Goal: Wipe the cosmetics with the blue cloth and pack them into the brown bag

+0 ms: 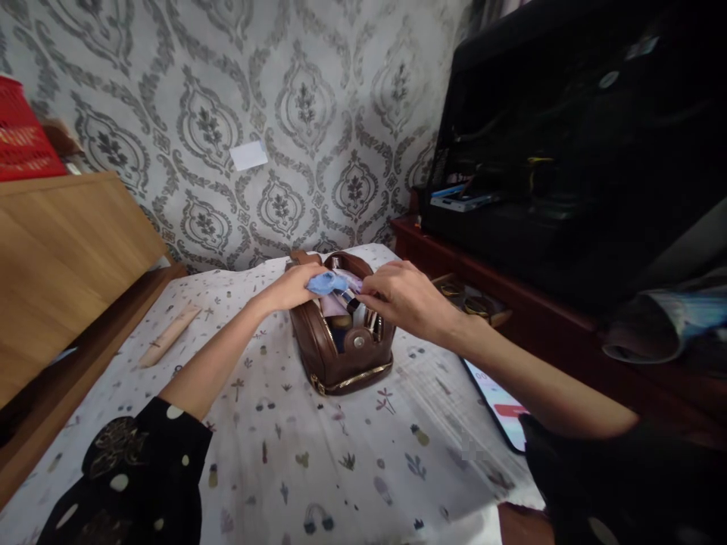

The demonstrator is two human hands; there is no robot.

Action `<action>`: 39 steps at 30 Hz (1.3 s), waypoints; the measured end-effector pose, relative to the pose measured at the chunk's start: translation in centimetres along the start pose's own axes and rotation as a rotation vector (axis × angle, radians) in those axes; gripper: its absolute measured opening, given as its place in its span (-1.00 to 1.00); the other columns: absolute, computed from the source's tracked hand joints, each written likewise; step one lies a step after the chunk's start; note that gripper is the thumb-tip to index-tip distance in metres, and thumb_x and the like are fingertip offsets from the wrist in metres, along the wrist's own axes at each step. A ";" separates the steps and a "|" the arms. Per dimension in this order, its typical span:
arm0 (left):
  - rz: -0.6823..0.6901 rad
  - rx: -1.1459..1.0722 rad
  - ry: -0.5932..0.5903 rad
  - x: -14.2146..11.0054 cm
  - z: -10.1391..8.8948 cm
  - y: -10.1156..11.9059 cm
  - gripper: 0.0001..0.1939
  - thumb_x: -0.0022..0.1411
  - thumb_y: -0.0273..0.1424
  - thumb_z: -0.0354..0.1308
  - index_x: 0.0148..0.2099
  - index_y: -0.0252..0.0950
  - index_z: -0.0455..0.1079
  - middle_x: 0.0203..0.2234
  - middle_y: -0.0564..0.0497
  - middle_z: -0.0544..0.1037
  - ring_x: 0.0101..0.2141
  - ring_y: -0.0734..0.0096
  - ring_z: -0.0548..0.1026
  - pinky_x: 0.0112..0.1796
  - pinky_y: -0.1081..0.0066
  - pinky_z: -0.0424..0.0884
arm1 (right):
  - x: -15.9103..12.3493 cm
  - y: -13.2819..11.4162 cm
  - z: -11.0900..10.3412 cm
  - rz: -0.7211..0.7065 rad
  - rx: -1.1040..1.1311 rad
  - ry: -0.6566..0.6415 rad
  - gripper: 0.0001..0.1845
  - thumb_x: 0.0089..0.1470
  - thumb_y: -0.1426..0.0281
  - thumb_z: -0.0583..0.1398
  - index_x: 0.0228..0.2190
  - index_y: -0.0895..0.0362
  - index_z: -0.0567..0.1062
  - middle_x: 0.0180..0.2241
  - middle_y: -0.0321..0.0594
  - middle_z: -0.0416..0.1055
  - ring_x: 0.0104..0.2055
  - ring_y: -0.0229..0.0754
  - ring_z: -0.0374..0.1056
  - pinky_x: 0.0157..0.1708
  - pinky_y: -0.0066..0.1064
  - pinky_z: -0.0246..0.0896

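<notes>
A brown leather toiletry bag [341, 371] stands unzipped on the patterned cloth, with a gold zip and a round snap on its front flap. My left hand [296, 288] is at the bag's left rim, fingers closed around a light-blue crumpled item [328, 283]. Over the right side of the opening, my right hand [404, 297] has its thumb and fingers pinched together; what they grip is hidden. A tube with a silver and black end [347, 297] shows between the hands. Inside the bag, a pale pink item [333, 306] and other small things are partly covered.
A beige tube [170, 335] lies on the cloth at left, near a wooden panel [73, 265]. A phone [500, 405] with a lit screen rests under my right forearm. At right are a large black screen [556, 151] and a drawer [482, 306] holding small items.
</notes>
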State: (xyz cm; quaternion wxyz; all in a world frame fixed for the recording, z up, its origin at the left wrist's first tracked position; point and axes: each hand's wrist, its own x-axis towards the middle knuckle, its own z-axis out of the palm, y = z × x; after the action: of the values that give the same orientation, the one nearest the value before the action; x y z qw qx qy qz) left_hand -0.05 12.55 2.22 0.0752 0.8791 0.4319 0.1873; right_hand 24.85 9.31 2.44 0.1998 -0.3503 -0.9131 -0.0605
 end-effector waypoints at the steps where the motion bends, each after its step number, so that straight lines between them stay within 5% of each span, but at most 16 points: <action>1: 0.002 -0.009 -0.001 0.0 0.0 0.0 -0.64 0.12 -0.47 0.13 -0.01 -0.24 0.50 -0.16 -0.02 0.56 -0.10 0.24 0.51 0.01 0.32 0.40 | 0.0 0.0 0.5 0.009 0.004 0.026 -0.70 0.31 0.33 0.11 -0.36 0.17 0.57 -0.31 -0.05 0.58 -0.18 -0.02 0.43 -0.02 -0.22 0.13; 7: 0.004 0.036 -0.047 -0.1 0.1 0.5 -0.48 0.10 -0.53 0.10 0.13 -0.22 0.47 0.00 -0.09 0.48 0.03 0.20 0.48 0.08 0.30 0.37 | -1.5 0.4 2.1 0.011 0.291 0.233 -0.63 0.36 0.26 0.02 -0.27 0.14 0.57 -0.29 -0.05 0.55 -0.17 -0.03 0.43 -0.05 -0.21 0.29; 12: -0.013 0.087 -0.076 0.1 0.1 0.6 -0.41 0.00 -0.63 0.07 0.11 -0.24 0.49 -0.02 -0.09 0.46 0.01 0.20 0.48 0.08 0.28 0.38 | -2.2 1.5 3.5 -0.039 0.282 0.211 -0.73 0.21 0.30 0.22 -0.08 0.11 0.58 0.10 0.04 0.41 0.17 0.14 0.29 0.15 0.02 0.25; 17: 0.034 -0.055 -0.052 -0.3 -0.3 0.7 -0.46 0.02 -0.61 0.06 0.06 -0.25 0.51 -0.02 -0.10 0.52 0.02 0.20 0.50 0.07 0.27 0.38 | -1.5 1.5 4.8 -0.038 0.259 0.207 -0.76 0.19 0.35 0.24 -0.11 0.10 0.60 0.10 0.06 0.39 0.23 0.18 0.21 0.18 0.08 0.24; 21: -0.156 -0.345 0.222 -1.4 -1.5 -0.4 -0.61 0.14 -0.31 0.20 0.01 -0.31 0.50 -0.03 -0.11 0.58 -0.04 0.18 0.54 0.01 0.26 0.44 | -1.9 1.7 4.7 -0.049 0.324 0.250 -0.73 0.22 0.31 0.21 -0.08 0.09 0.57 0.11 0.06 0.41 0.24 0.15 0.24 0.18 0.08 0.25; 26: -0.447 -0.577 0.520 -3.4 -2.3 -2.6 -0.52 -0.02 -0.15 0.31 -0.10 -0.35 0.49 -0.20 -0.12 0.60 -0.19 0.19 0.58 -0.22 0.34 0.50 | -1.6 1.4 4.5 -0.027 0.254 0.255 -0.71 0.26 0.32 0.15 -0.05 0.10 0.56 0.10 0.03 0.47 0.27 0.16 0.24 0.20 0.12 0.14; 32: -0.579 -0.531 0.520 -8.7 0.1 -4.9 -0.47 -0.06 -0.10 0.34 -0.09 -0.32 0.49 -0.22 -0.09 0.60 -0.24 0.22 0.57 -0.22 0.31 0.51 | -0.4 0.0 4.2 -0.036 0.134 0.075 -0.72 0.32 0.35 0.08 -0.12 0.12 0.57 -0.01 0.02 0.56 0.22 0.12 0.30 0.22 0.15 -0.01; 39: -0.953 0.254 0.428 -20.1 -1.1 -10.7 -0.78 0.21 -0.38 0.11 -0.10 -0.31 0.42 -0.20 -0.10 0.57 -0.11 0.15 0.54 -0.02 0.24 0.45 | 0.0 0.3 5.0 -0.044 0.155 0.123 -0.68 0.29 0.25 0.10 -0.12 0.11 0.59 -0.10 0.00 0.58 0.04 0.10 0.43 0.09 -0.05 0.17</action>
State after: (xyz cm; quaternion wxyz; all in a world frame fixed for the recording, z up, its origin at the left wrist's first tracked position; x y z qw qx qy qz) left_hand -19.50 3.30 -5.19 -0.0450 0.5300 0.8079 0.2538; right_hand 23.46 10.78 -2.16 0.2806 -0.3094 -0.9085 -0.0153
